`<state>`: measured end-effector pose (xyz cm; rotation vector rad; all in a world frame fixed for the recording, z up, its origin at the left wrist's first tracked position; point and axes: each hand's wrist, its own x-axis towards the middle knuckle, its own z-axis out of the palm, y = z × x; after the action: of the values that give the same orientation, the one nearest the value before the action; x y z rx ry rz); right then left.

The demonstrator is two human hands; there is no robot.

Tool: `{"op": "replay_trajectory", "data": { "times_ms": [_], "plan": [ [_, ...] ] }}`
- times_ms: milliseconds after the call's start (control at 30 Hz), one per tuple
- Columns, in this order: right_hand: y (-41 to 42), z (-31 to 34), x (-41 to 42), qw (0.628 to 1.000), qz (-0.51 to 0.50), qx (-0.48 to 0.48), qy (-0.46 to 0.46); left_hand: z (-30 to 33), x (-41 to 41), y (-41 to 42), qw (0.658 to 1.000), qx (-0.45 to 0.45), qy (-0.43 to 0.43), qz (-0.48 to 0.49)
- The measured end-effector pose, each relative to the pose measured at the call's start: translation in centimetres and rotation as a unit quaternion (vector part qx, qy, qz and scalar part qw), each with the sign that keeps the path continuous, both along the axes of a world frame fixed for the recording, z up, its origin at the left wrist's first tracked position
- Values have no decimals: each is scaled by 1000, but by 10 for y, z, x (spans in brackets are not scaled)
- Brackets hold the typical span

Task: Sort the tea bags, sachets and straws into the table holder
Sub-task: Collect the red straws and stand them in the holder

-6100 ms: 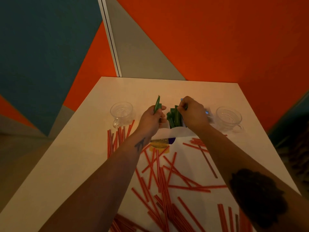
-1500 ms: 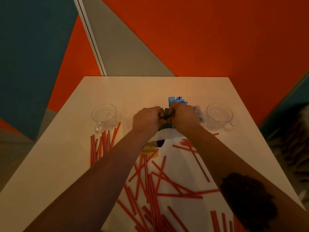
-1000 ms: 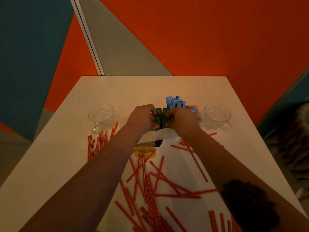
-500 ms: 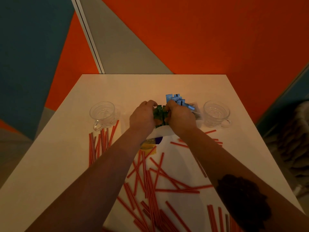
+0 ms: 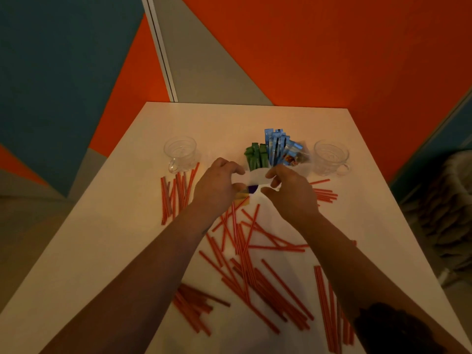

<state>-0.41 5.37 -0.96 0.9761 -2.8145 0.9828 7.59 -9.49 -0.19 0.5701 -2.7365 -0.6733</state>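
Single view only, worn on head. Table [image 5: 107, 226] seen from above near edge, looked at forward and steeply down. Both forearms seen entering from bottom corners, reaching away from lens; left hand [image 5: 217, 187] and right hand [image 5: 288, 192] framed near centre, at arm's length. Holder [image 5: 258, 175] placed just beyond hands, mid-frame. Far table edge and orange wall [image 5: 332, 52] taken in at top. Wide-angle bending seen at borders. No second view for overlap.

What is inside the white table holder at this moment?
The white table holder holds upright green sachets, blue sachets beside them, and a clear tea-bag packet on the right. Its front wall hides their lower ends. No straws stand in it.
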Motion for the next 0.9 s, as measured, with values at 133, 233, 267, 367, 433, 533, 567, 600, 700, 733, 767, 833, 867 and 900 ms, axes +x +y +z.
{"op": "replay_trajectory", "data": {
  "times_ms": [133, 233, 267, 367, 433, 533, 567, 600, 700, 733, 767, 833, 867, 900],
  "plan": [
    [8, -8, 34, 999, 1, 13, -33, -5, 41, 0, 1000, 14, -16, -8],
    [8, -15, 58, 997, 16, 29, -72, -13, 72, -1, 998, 23, -49, -27],
    [8, -18, 65, 996, 25, 38, -83, -16, 83, -2, 997, 26, -66, -41],
    [7, -23, 83, 990, 47, 63, -116, -22, 113, -8, 982, 66, -152, -95],
    [7, -26, 93, 989, 54, 63, -123, -25, 131, -12, 960, 71, -238, -125],
    [7, -31, 102, 988, 60, 58, -129, -35, 149, -15, 933, 13, -325, -156],
    [7, -32, 104, 987, 61, 62, -133, -39, 153, -15, 928, 2, -335, -165],
    [7, -33, 105, 987, 61, 66, -134, -41, 155, -15, 925, -7, -339, -173],
    [9, -34, 106, 987, 58, 69, -136, -45, 156, -16, 924, -29, -330, -191],
    [10, -34, 107, 986, 58, 68, -138, -46, 155, -16, 925, -26, -323, -197],
    [11, -33, 106, 986, 58, 65, -141, -46, 153, -17, 927, -21, -316, -202],
    [13, -34, 106, 986, 58, 58, -144, -46, 151, -17, 930, -10, -310, -200],
    [14, -36, 106, 987, 58, 58, -142, -47, 150, -17, 931, -5, -307, -197],
    [15, -38, 105, 987, 55, 60, -139, -47, 149, -18, 932, 0, -306, -196]
  ]
}}
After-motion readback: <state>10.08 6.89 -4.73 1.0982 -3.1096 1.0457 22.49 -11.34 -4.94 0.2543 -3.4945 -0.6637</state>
